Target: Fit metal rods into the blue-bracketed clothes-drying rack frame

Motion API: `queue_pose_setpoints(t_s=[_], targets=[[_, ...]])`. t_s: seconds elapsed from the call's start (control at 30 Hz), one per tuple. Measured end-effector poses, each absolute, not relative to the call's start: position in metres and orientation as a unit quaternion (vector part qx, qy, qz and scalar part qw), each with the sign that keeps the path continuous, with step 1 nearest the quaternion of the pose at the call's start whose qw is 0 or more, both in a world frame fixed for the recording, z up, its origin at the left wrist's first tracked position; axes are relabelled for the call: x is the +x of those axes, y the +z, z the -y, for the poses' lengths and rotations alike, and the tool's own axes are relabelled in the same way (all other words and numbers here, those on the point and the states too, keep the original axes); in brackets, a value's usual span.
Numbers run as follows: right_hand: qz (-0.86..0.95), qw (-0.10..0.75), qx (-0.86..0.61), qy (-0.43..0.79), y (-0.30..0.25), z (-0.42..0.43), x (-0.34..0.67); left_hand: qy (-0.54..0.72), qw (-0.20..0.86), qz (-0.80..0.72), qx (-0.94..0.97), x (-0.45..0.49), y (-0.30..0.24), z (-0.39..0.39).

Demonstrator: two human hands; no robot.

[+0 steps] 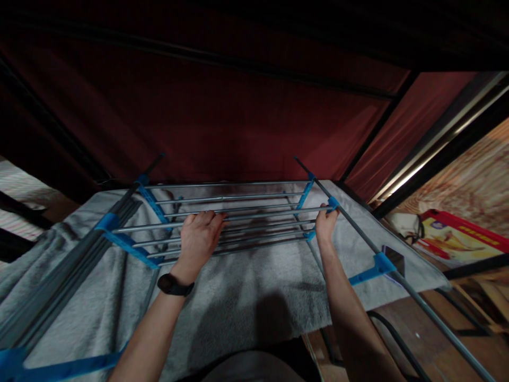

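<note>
A metal drying rack (274, 214) with blue plastic joints stands over a grey blanket. My left hand (201, 233) is closed over its front upper rod, left of the middle, with the fingers curled over the far side. At the right end of the same rod, my right hand (326, 223) is closed beside the blue corner joint (334, 202); its fingers are partly hidden behind the rod. Blue brackets (129, 248) hold the parallel rods at the left end. Folded grey tubes (75, 276) run along the left side.
The grey blanket (254, 286) covers the surface below the rack. A dark phone-like object (393, 259) lies near the right side tube. Farther right is a red and yellow box (457, 239). A dark red fabric wall (222, 116) rises behind.
</note>
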State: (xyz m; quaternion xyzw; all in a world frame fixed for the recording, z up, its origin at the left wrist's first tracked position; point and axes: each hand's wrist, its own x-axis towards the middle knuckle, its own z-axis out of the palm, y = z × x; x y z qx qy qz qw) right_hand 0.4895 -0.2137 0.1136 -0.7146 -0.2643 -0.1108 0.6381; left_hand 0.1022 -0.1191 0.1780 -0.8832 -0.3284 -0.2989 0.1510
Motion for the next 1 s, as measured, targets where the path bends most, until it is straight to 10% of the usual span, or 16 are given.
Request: queue_pose_setpoints(t_s=[1.0], targets=[[0.257,0.609,-0.739,-0.134,0.1123,0.2113,0.4817,-0.289,0.171,0.334,-0.881,0.1057,0.1804,0.1228]])
